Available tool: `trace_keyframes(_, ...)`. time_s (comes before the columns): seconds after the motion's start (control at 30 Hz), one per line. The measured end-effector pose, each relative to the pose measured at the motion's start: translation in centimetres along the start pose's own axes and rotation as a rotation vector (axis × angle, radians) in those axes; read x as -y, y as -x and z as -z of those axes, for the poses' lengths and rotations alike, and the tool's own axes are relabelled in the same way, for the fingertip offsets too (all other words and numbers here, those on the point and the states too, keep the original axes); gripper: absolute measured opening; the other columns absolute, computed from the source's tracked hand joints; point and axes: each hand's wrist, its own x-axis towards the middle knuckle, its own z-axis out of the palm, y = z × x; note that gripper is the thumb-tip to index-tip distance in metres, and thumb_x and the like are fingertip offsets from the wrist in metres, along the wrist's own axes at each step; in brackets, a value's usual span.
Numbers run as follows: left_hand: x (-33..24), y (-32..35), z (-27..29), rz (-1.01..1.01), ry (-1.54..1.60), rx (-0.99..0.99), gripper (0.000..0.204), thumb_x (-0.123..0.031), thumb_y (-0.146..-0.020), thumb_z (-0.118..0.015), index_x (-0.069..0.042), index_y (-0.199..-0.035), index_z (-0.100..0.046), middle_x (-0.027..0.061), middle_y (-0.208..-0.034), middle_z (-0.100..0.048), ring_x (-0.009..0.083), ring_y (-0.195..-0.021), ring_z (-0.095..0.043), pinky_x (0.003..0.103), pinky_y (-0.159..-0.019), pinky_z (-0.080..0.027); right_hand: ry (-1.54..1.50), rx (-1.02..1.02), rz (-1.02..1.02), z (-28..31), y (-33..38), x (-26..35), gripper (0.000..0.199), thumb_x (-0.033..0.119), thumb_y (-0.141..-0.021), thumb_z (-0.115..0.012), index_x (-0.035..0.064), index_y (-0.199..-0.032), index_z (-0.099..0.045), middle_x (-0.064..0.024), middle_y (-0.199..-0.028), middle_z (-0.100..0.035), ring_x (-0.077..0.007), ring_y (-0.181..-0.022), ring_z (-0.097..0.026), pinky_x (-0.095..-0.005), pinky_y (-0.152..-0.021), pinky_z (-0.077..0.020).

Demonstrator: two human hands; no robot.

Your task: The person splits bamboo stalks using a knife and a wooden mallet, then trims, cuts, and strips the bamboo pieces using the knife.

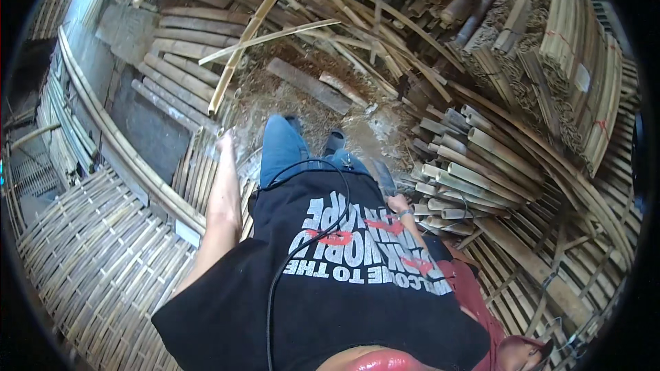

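Observation:
My left arm reaches forward, and my left hand (225,140) is just below the near end of a split bamboo strip (245,51). A small gap seems to lie between them; the fingers are too small to make out. The strip crosses a thinner pale bamboo strip (275,40). At my right side, my right hand (397,203), with a band round the wrist, is closed beside a flat grey piece (380,173). What it grips, if anything, I cannot make out. Cut bamboo poles (474,172) are stacked just right of that hand.
Bamboo half-pieces (185,45) lie on the floor ahead, and a flat board (309,86) lies beyond my feet. Tied bundles of strips (577,48) stand far right. A woven bamboo panel (96,254) spans the left. A person in a red shirt (474,292) is close at my right.

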Motion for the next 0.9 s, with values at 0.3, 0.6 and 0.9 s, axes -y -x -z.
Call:
trace_keyframes(0.3, 3.0, -19.2, 11.6, 0.016, 0.253, -0.263, 0.057, -0.048, -0.081, -0.074, 0.005, -0.102, -0.069, 0.0151, -0.091, -0.071, 0.0258, -0.079, -0.067, 0.04, -0.07, -0.055, 0.115, 0.316, -0.285, 3.2, -2.1, 12.5, 0.024, 0.02, -0.071, -0.062, 0.0064, -0.084, -0.078, -0.0138, -0.083, -0.074, -0.0266, -0.078, -0.073, -0.0401, -0.069, -0.0568)
trace_keyframes(0.6, -17.8, -29.9, -19.5, -0.377, -0.084, 0.566, 0.03, -0.03, -0.092, -0.073, -0.003, -0.1, -0.066, 0.0043, -0.085, -0.065, 0.012, -0.079, -0.059, 0.027, -0.068, -0.048, -0.141, -0.24, -0.244, -0.3, -15.4, 26.7, 0.064, 0.038, -0.084, -0.068, -0.0015, -0.132, -0.054, -0.0318, -0.123, -0.061, -0.0423, -0.117, -0.059, -0.0441, -0.1, -0.0469)
trace_keyframes(0.9, -20.9, -40.5, -54.4, 0.285, 0.126, 0.554, 0.076, -0.065, -0.092, -0.055, -0.005, -0.136, -0.041, 0.0169, -0.113, -0.06, 0.0266, -0.082, -0.063, 0.038, -0.066, -0.059, -0.3, -0.285, -0.246, -3.2, -23.4, 38.7, 0.056, 0.027, -0.085, -0.072, -0.0011, -0.13, -0.053, -0.0317, -0.104, -0.066, -0.0453, -0.101, -0.065, -0.0478, -0.087, -0.0509)
